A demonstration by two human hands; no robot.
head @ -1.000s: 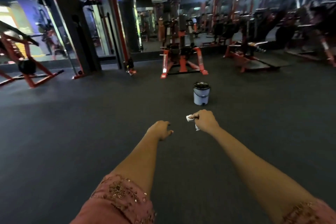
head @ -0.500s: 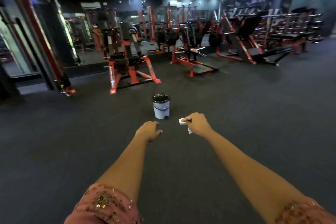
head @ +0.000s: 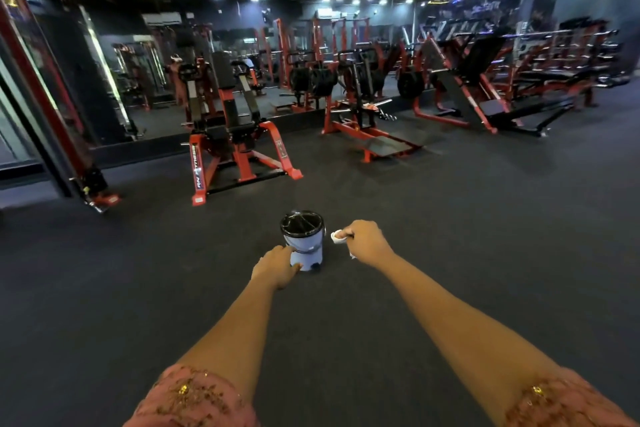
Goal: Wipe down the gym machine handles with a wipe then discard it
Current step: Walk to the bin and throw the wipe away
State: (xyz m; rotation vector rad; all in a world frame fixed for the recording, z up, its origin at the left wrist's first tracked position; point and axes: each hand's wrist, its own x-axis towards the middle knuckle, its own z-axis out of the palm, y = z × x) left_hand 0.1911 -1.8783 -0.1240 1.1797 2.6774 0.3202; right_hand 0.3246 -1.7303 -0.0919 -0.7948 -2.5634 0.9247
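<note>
Your right hand pinches a wipe just right of the bin; your left hand hangs loosely curled.

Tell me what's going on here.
A person on a gym floor reaches both arms toward a small bin. The right hand pinches a crumpled white wipe, seen just right of the bin's rim. The left hand, loosely curled, holds nothing, low in front of the bin. The wipe is not yet in it.
</note>
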